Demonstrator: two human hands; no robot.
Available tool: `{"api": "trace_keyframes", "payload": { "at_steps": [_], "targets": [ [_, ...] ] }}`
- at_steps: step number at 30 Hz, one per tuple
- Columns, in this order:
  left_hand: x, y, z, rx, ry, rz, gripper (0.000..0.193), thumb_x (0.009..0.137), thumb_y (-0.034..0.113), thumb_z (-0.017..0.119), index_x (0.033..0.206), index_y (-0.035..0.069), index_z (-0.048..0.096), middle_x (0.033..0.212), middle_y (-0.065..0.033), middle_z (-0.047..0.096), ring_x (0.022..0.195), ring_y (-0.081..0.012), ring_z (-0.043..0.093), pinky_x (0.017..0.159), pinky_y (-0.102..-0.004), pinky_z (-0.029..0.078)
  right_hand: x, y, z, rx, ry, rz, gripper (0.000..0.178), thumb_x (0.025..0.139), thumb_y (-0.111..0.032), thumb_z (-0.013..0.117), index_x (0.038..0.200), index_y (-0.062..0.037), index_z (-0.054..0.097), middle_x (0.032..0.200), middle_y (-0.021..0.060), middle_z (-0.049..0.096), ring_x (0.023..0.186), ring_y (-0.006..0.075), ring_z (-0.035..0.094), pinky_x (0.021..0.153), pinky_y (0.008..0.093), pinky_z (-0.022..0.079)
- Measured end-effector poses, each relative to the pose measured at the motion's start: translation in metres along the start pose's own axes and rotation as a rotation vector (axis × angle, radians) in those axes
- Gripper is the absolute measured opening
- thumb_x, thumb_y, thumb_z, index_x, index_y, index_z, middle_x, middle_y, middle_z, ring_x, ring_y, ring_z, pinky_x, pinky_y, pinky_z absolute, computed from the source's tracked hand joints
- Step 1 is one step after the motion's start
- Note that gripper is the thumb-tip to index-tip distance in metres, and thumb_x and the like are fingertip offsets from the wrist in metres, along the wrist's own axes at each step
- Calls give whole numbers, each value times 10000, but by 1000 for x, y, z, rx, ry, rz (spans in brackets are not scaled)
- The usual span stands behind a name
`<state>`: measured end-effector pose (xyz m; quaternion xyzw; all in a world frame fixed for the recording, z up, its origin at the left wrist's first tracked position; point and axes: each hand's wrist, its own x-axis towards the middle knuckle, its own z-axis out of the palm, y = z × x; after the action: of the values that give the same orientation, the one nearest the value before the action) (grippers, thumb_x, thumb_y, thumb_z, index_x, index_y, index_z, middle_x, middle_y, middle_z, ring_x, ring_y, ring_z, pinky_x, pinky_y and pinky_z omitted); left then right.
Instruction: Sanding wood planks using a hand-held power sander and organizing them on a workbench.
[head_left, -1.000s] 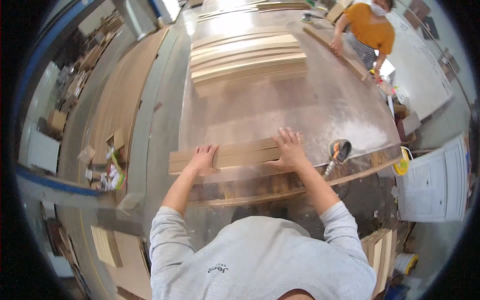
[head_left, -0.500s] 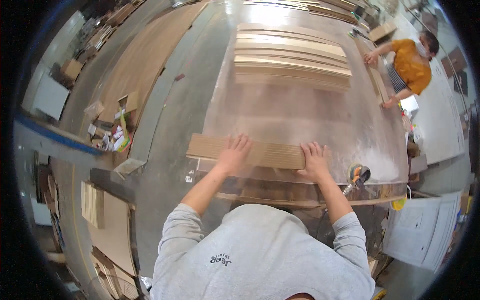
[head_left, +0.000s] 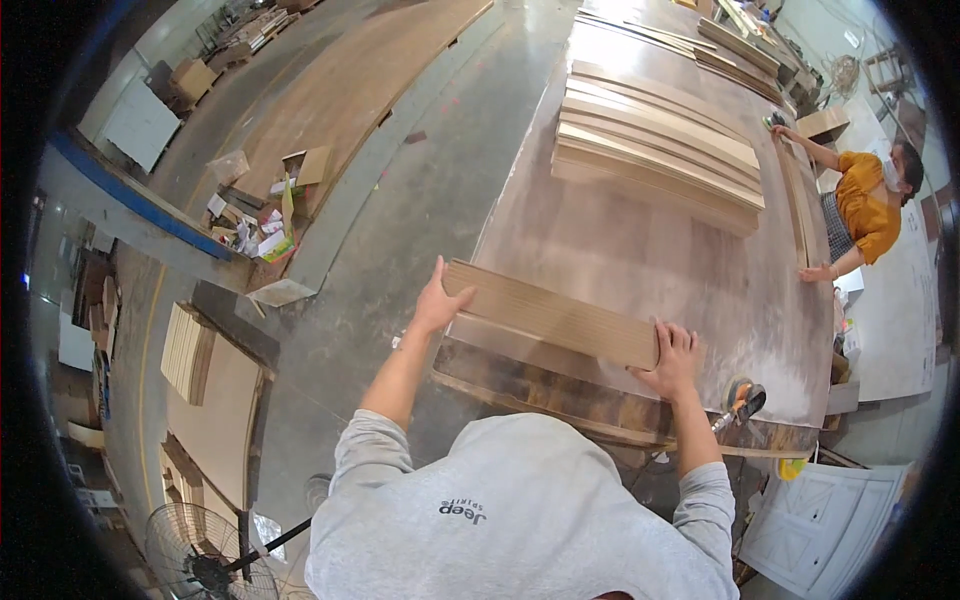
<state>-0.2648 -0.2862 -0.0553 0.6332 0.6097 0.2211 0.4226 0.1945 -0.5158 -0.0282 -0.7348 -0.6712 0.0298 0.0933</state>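
A bundle of long, narrow wooden boards (head_left: 555, 315), pressed edge to edge, lies along the near edge of the worktable. My left hand (head_left: 438, 300) grips its left end, with the thumb toward the near top edge and the fingers round the outer end. At the opposite end, my right hand (head_left: 676, 358) holds against the boards, its fingers over the far corner and its thumb on the near side. An orange-and-black power sander (head_left: 742, 398) with a hose rests on the table, to the right of my right hand.
Farther up the worktable (head_left: 640, 265) sits a larger pile of boards (head_left: 655, 150). Across the table a co-worker (head_left: 868, 210) in an orange top handles a long board (head_left: 797, 205). A stand fan (head_left: 210, 570) is at lower left, near stacked panels (head_left: 215, 400). White cabinet doors (head_left: 825, 525) stand at right.
My left hand has gone from the top of the boards to their left end. My right hand stays at the right end. The whole view has turned, so the table appears slanted.
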Motion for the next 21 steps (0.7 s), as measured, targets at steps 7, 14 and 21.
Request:
{"api": "trace_keyframes", "payload": {
  "at_steps": [7, 14, 21],
  "targets": [
    [8, -12, -2, -58, -93, 25, 1080, 859, 375, 823, 1675, 23, 211, 1554, -232, 540, 1439, -311, 531, 1197, -374, 398, 4, 5, 0, 1, -47, -5, 1124, 628, -554, 883, 1560, -131, 417, 1467, 146, 457, 1447, 346, 368, 1237, 629, 165],
    [11, -19, -1, -211, -97, 68, 1058, 872, 354, 817, 1680, 37, 212, 1523, -221, 570, 1421, -297, 548, 1188, -365, 408, 2, 7, 3, -10, -7, -31, 1105, 620, -550, 874, 1534, -114, 434, 1489, 144, 462, 1428, 345, 401, 1234, 640, 185],
    [1, 9, 0, 406, 32, 116, 1142, 833, 503, 825, 1698, 108, 193, 1733, -213, 234, 1602, -381, 233, 1301, -554, 173, 4, 7, 0, 28, 65, -83, 1027, 578, -491, 903, 1447, -98, 524, 1363, 124, 566, 1323, 345, 489, 1163, 567, 291]
  ]
}}
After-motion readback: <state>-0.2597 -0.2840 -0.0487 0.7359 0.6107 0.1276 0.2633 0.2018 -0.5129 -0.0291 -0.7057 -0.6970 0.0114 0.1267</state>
